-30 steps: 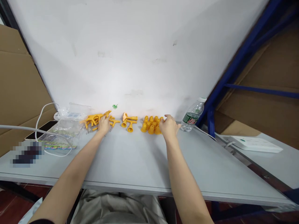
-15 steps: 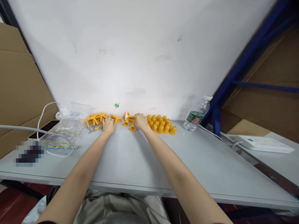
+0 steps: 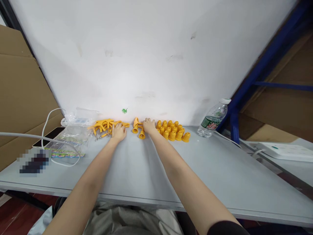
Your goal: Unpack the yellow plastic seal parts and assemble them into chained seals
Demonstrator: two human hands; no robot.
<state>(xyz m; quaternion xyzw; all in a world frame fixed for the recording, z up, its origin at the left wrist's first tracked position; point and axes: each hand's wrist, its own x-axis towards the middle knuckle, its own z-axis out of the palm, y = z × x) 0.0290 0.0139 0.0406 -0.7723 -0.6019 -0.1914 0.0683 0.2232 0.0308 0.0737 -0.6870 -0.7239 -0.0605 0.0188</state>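
My left hand (image 3: 119, 132) lies on the right part of a pile of yellow branched plastic pieces (image 3: 105, 123), its fingers apart. Small metal chains (image 3: 99, 135) show along the front of the pile. My right hand (image 3: 149, 126) rests with its fingers slightly spread, palm down, against the right side of a few yellow horn-shaped pieces (image 3: 141, 134), partly covering them. One of these leans near the back panel. Just to the right stand several yellow ribbed cone-shaped caps (image 3: 172, 135) in rows, a few of them hidden by my right forearm.
A clear bottle (image 3: 212, 120) with a green label leans at the right rear. A white power strip (image 3: 285, 150) is farther right. Plastic bags (image 3: 75, 130), a looped white cable (image 3: 73, 165) and a dark phone (image 3: 52, 136) lie left. A white panel (image 3: 146, 65) rises behind.
My left hand has slid slightly right along the branched pieces. My right hand stays by the horn-shaped pieces, fingers a little more spread. The camera view has shifted slightly.
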